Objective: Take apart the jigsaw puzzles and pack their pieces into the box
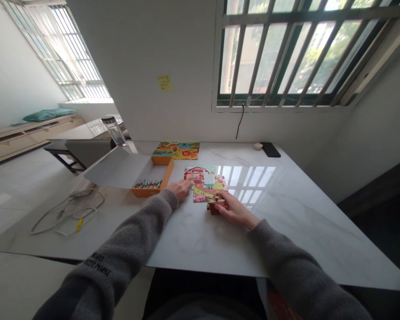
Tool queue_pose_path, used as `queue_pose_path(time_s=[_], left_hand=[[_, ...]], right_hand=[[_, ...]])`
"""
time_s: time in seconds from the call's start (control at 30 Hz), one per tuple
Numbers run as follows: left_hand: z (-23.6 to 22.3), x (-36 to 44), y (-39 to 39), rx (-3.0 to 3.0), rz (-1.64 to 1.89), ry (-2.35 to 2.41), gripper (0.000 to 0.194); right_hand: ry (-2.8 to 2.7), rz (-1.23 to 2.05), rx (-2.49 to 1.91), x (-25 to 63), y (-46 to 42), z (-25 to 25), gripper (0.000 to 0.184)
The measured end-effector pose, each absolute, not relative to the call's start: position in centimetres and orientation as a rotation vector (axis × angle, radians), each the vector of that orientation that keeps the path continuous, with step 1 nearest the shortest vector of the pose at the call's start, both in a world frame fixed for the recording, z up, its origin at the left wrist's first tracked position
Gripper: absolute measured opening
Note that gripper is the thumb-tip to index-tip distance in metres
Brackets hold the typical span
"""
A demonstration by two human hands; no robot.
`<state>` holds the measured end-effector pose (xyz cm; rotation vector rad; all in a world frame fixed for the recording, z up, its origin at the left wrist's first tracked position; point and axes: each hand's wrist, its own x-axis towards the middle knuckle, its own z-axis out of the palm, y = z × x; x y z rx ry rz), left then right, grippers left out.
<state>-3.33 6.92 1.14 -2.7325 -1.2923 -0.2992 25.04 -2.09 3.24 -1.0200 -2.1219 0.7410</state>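
Observation:
A partly assembled jigsaw puzzle (205,186) with a red barn and pink animals lies flat on the white marble-patterned table (186,240). There is a gap near its upper right. My left hand (181,190) rests at the puzzle's left edge, its fingers reaching onto that edge and no piece visible in them. At the lower right corner, my right hand (236,210) grips a small stack of puzzle pieces (216,207) between thumb and fingers. The stack's lower side looks brown.
Left of the puzzle, an orange box (168,175) holds many upright pieces. Behind it lies a colourful animal picture board (183,150). A grey sheet (116,169), white cable (66,218) and clear bottle (115,131) are left; a black phone (271,150) lies back right.

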Motion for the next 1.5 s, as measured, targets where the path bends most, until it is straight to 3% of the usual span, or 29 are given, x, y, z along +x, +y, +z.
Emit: queue_pose_path(time_s=[0.43,0.6,0.73,0.97,1.1,1.3,1.4,1.5], left_hand=[[1.3,-2.9,7.6,-2.564,-0.493,-1.679,0.015],[1.2,-1.5,5.5,-2.449,-0.915,-1.637,0.004],[1.8,1.7,2.4,-2.571,-1.207,-1.334,0.023],[2.9,5.0,-0.7,-2.779,-1.071,-1.073,0.01],[2.9,4.6,-1.1,-2.856,-0.977,-1.049,0.023],[1.1,3.0,-1.0,-2.825,-1.107,-1.094,0.003],[-0.3,2.4,-0.8,-2.895,-1.251,-1.217,0.016],[-1.3,2.3,-0.5,-2.956,-1.335,-1.272,0.054]], right_hand=[[-2.105,0.798,-1.053,25.0,-2.1,3.1,0.037],[-2.069,0.799,-1.057,24.9,-2.1,2.8,0.037],[-2.018,0.789,-1.066,24.8,-1.9,2.2,0.04],[-1.966,0.802,-1.079,24.8,-1.6,1.9,0.041],[-1.962,0.88,-1.061,25.0,-1.6,2.0,0.042],[-1.943,1.082,-1.021,25.5,-1.6,2.0,0.043],[-1.936,1.182,-1.0,25.7,-1.5,1.8,0.042],[-1.936,1.21,-1.02,25.9,-1.4,1.6,0.04]])
